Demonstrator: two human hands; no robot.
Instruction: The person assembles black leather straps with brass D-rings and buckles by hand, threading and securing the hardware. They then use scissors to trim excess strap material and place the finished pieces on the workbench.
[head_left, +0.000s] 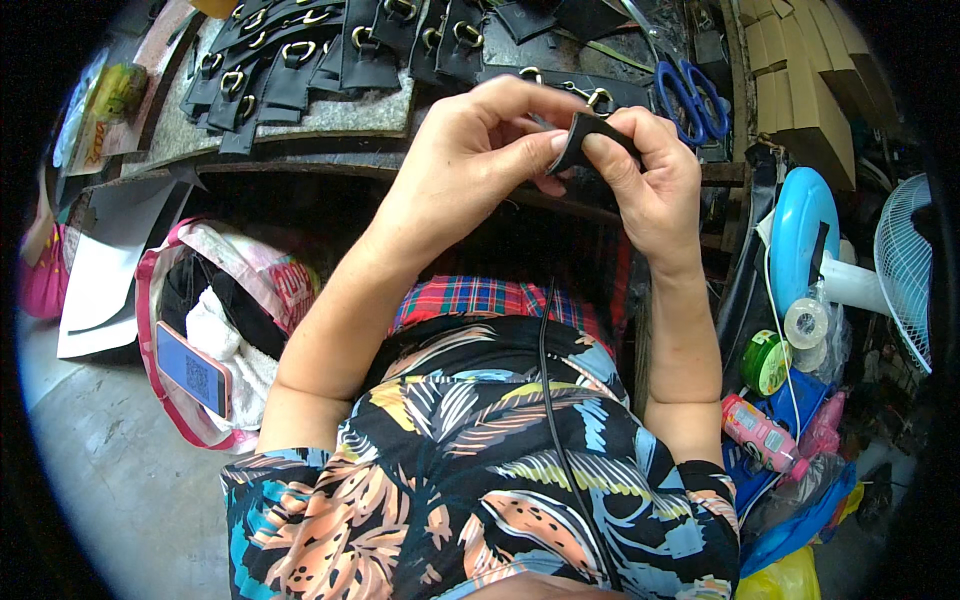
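Both hands meet above the front edge of a workbench (330, 160). My left hand (480, 145) and my right hand (650, 170) pinch the same small black leather strap piece (585, 135) between thumbs and fingertips, the piece folded over. A brass ring (598, 98) shows just above it. On a grey felt mat (340, 115) behind the hands lie several finished black straps with brass rings (300, 50), laid in a fanned row.
Blue-handled scissors (690, 95) lie at the bench's right, beside cardboard boxes (800, 90). Left below is a pink-trimmed bag (175, 300) with a phone (192, 370) on it. At the right stand a fan (905, 270), tape rolls (805, 325), a green spool (765, 362) and a pink bottle (760, 432).
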